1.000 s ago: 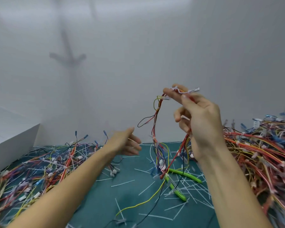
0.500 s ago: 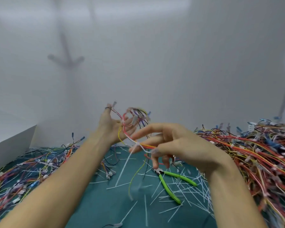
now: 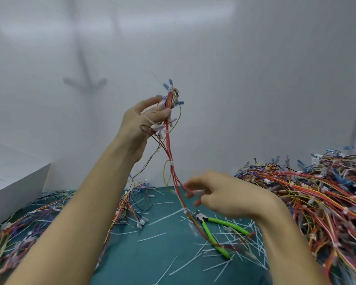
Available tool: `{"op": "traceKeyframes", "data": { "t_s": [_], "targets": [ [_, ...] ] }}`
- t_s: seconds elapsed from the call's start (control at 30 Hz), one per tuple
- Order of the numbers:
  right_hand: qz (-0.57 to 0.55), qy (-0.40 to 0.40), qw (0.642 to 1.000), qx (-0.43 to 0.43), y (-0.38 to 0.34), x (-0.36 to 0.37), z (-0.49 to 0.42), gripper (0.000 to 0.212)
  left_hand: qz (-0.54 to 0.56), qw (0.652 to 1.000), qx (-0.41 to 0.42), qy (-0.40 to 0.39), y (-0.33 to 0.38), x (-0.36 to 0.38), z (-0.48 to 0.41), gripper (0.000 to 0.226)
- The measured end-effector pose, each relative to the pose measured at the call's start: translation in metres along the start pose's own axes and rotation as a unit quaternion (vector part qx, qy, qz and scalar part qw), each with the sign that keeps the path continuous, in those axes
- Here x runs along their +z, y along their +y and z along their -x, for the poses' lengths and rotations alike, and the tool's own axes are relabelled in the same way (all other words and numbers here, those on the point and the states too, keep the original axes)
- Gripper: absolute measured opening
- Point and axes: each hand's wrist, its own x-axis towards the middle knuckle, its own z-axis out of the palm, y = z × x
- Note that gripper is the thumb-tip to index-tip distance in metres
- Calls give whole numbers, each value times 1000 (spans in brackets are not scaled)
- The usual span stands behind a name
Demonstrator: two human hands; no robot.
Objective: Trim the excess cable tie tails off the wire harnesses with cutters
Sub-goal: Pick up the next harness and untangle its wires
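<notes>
Left hand (image 3: 144, 122): raised; thumb and fingertips pinch the top of the harness (image 3: 167, 140), just under its blue terminals.
Reason for grip: judged to let the harness hang at full length, so each tie can be checked.
Right hand (image 3: 224, 196): low, below and to the right of the left hand; fingers curled beside a red branch of the harness. Motion blur: cannot tell whether they pinch it or only touch it. It holds no tool.
Reason for position: judged to steady or spread the lower run.
Harness: hangs from the left hand and passes the right fingertips; its lower end trails onto the mat (image 3: 152, 264) beside the cutters.
Strip (image 3: 148, 120): white, crosses the left palm; probably an untrimmed tail.
Cutters (image 3: 228, 224): on the mat just below the right hand, head toward the harness, green handles toward the right forearm; in easy reach for the next cut.
Cut tails (image 3: 152, 237): white, scattered on the mat under and between both hands.
Right pile (image 3: 317, 202): harnesses heaped just outside the right wrist.
Left pile (image 3: 19, 229): harnesses outside the left forearm. Which pile is trimmed cannot be told.
Box (image 3: 14, 177): white, well outside the left forearm; cut off by the frame edge.
Hidden: cutter head partly under wires; lower harness end blurred; number of ties unclear.
</notes>
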Motion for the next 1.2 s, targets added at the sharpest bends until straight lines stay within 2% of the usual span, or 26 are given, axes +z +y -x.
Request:
{"op": "traceKeyframes", "data": {
  "t_s": [0.13,0.23,0.33,0.43,0.57,0.7,0.77,0.83,0.93,1.03,1.13,1.2],
  "targets": [
    [-91,155,984,-8,0,-5,-1,45,-23,997,65,-30,-3,12,19,55],
    [-215,281,934,-45,-6,-6,-5,27,-40,994,93,-40,-7,18,34,60],
    [-329,334,879,-81,-16,-5,-5,17,-74,988,122,-51,-14,25,49,57],
    [-372,368,849,-76,-20,-2,-7,22,-97,984,141,-57,-23,31,62,49],
    [-386,358,849,-53,-17,-1,-7,14,-163,968,183,-61,-27,36,72,43],
    [-413,334,846,-49,-14,-5,-3,11,-226,950,193,-91,-25,33,79,48],
    [-426,336,839,-43,-13,-9,-1,16,-231,948,191,-106,-23,28,84,51],
    [-444,328,833,-44,-12,-11,1,17,-196,958,185,-99,-21,24,89,44],
    [-469,314,825,-45,-12,-14,4,18,-111,978,165,-59,-17,20,91,24],
    [-486,305,817,-47,-13,-15,5,18,-38,988,147,41,-14,12,87,9],
    [-496,300,813,-51,-13,-16,6,18,-89,975,109,169,-12,-4,83,7],
    [-502,296,811,-60,-14,-15,6,19,-110,981,39,153,-9,-15,83,10]
  ]
}}
